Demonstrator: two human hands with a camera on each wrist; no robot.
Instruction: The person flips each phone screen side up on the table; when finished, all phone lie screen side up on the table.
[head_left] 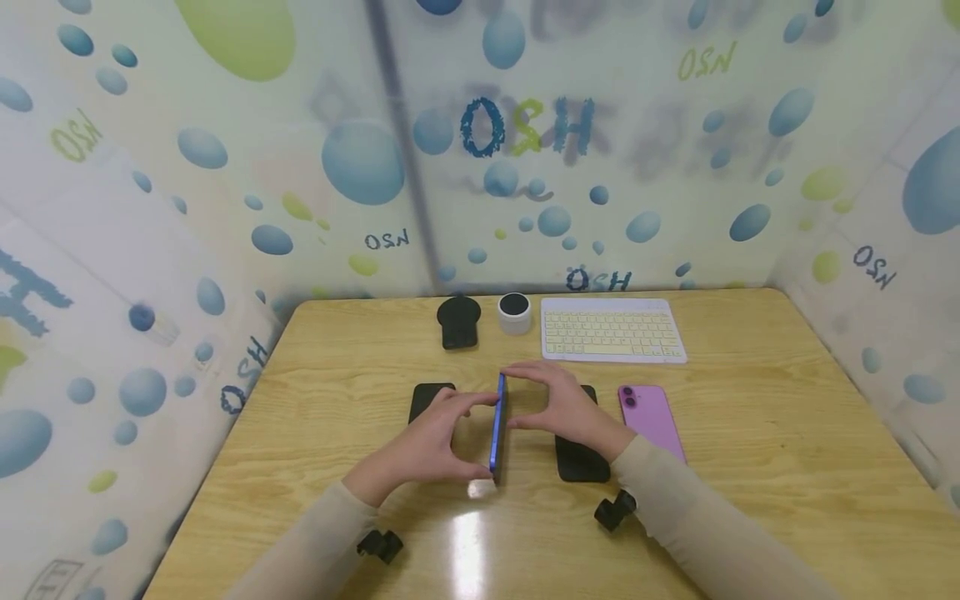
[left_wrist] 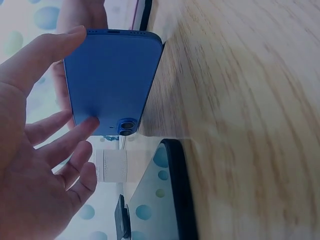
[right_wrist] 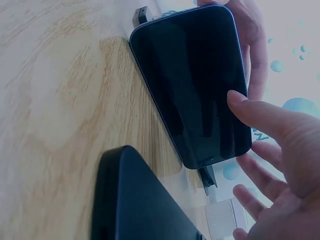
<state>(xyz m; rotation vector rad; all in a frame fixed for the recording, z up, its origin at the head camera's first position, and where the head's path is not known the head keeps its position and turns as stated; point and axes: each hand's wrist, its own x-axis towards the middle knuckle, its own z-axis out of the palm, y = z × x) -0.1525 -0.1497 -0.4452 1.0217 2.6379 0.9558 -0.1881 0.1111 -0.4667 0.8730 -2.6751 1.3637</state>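
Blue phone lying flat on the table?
No, the head view shows the blue phone tipped on edge between the left hand and right hand.

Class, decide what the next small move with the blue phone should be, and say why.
Probably ease the blue phone slowly towards lying flat: it is up on edge, with the left hand and right hand both on it, and a black phone lies close on its left, so haste might cause a knock.

Screened-off desk space

White sheeting with a blue-and-green bubble print (head_left: pixel 465 217) stands behind and on both sides of a pale wood-grain tabletop (head_left: pixel 787 483); a slim white keyboard with cream keys (head_left: pixel 613 332) near the tabletop's back edge suits desk work.
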